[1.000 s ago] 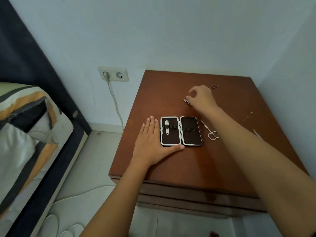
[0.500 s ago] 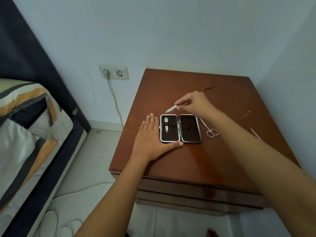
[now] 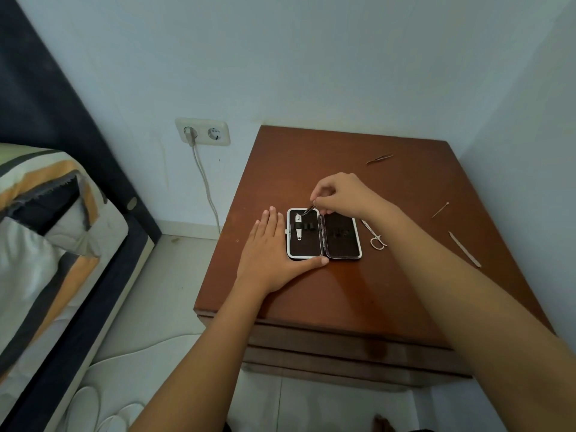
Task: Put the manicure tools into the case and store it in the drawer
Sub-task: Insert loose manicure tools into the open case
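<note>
An open black manicure case (image 3: 341, 244) with a silver rim lies flat on the brown nightstand (image 3: 343, 300). A nail clipper (image 3: 298, 229) sits in its left half. My left hand (image 3: 274, 257) rests flat on the wood against the case's left and front edge. My right hand (image 3: 339, 194) pinches a small metal tool (image 3: 308, 209) and holds its tip over the top of the left half. Small scissors (image 3: 375, 236) lie just right of the case. Tweezers (image 3: 379, 158), a thin stick (image 3: 440, 209) and a nail file (image 3: 464, 249) lie further back and right.
The nightstand stands in a corner, with walls behind and to the right. Its drawer fronts (image 3: 343, 347) are shut below the top. A bed (image 3: 46, 232) with striped bedding is at the left. A wall socket (image 3: 202, 131) with a plugged cable hangs between them.
My right hand lifted the small metal tool from the table behind the case and carried it forward and left, over the case's left half. My left hand stayed put.
</note>
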